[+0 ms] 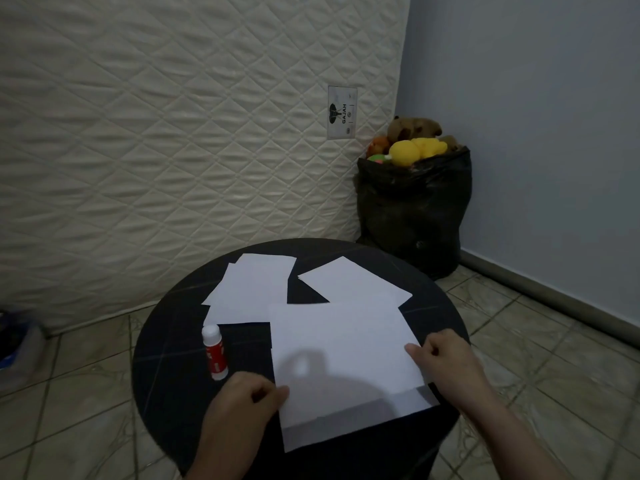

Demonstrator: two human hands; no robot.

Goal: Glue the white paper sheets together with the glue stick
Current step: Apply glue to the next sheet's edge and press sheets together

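A quilted mattress stands against the wall behind a round black worktop, with a black bag of soft toys in the corner. On the worktop lie several white paper sheets: a loose pile at the far left, one sheet at the far right, and nearest, a top sheet laid over a lower sheet whose near edge shows beneath it. The left hand pinches the top sheet's left edge between thumb and curled fingers; the right hand pinches its right edge the same way. Both grips are closed on that sheet alone. The glue stick lies capped on the worktop just left of the sheets, near the left hand and untouched. The step in hand looks like squaring the top sheet over the lower one. No glue seems applied yet, so the next move likely calls for freeing one hand, taking the stick and uncapping it.
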